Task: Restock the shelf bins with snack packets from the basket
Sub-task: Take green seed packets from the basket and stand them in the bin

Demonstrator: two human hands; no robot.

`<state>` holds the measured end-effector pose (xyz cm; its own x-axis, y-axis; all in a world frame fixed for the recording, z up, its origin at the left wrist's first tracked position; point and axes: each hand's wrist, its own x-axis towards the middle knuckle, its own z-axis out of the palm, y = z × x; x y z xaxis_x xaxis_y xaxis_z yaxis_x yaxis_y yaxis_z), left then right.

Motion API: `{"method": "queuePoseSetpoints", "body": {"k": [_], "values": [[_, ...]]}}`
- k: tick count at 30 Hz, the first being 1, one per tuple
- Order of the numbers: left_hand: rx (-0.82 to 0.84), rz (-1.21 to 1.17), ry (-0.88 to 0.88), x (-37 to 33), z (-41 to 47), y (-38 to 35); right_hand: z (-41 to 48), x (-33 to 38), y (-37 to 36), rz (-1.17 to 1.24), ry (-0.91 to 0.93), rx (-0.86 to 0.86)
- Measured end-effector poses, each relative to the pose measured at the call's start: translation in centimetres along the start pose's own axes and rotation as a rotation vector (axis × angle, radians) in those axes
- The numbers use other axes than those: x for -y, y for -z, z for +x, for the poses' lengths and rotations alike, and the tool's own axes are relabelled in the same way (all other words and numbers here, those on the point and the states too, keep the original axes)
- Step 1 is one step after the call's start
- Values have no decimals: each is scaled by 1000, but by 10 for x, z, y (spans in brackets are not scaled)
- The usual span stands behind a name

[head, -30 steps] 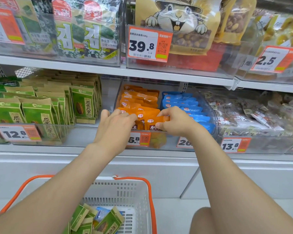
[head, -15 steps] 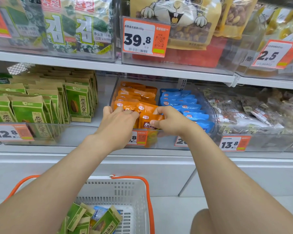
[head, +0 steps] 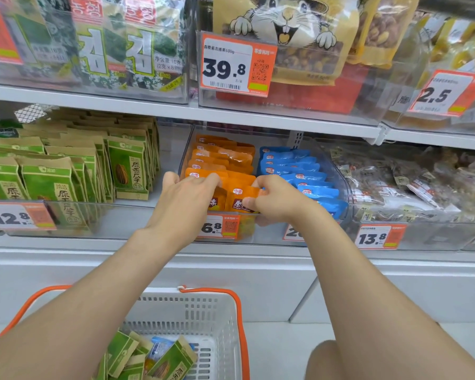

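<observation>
Both hands reach into a clear shelf bin [head: 343,187] on the middle shelf. The bin holds a row of orange packets [head: 220,157] on its left and a row of blue packets [head: 294,168] on its right. My left hand [head: 187,200] rests on the front orange packets, fingers curled over their tops. My right hand [head: 274,200] pinches the front orange packet [head: 244,198] between thumb and fingers, standing it upright at the bin's front. Below, a white basket [head: 192,311] with orange handles holds green packets [head: 124,352] and a blue packet [head: 159,346].
Green seed bags [head: 126,168] fill the bin to the left. Clear-wrapped snacks [head: 412,187] fill the bin to the right. The upper shelf carries seaweed packs [head: 115,50] and a nut bag [head: 288,31]. Orange price tags line the bin fronts. My knee [head: 327,363] shows at bottom right.
The front orange packets have gone from lying tilted to standing more upright. Both hands stayed at the bin's front, with the right thumb and fingers shifted onto the front packet.
</observation>
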<state>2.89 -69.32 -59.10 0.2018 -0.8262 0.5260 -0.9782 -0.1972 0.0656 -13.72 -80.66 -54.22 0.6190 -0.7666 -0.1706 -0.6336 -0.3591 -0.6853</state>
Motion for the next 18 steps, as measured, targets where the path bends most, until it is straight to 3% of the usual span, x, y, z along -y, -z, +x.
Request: {"method": "queuePoseSetpoints", "body": {"k": [6, 11, 15, 18], "values": [[-47, 19, 2, -4, 2, -2, -2, 6, -6, -113, 35, -20], [-112, -61, -17, 2, -6, 5, -16, 3, -3, -160, 42, -277], [-207, -98, -31, 1, -24, 16, -23, 15, -9, -172, 205, -428], [-303, -112, -15, -3, -37, 25, -36, 32, -23, -130, 366, -411]]}}
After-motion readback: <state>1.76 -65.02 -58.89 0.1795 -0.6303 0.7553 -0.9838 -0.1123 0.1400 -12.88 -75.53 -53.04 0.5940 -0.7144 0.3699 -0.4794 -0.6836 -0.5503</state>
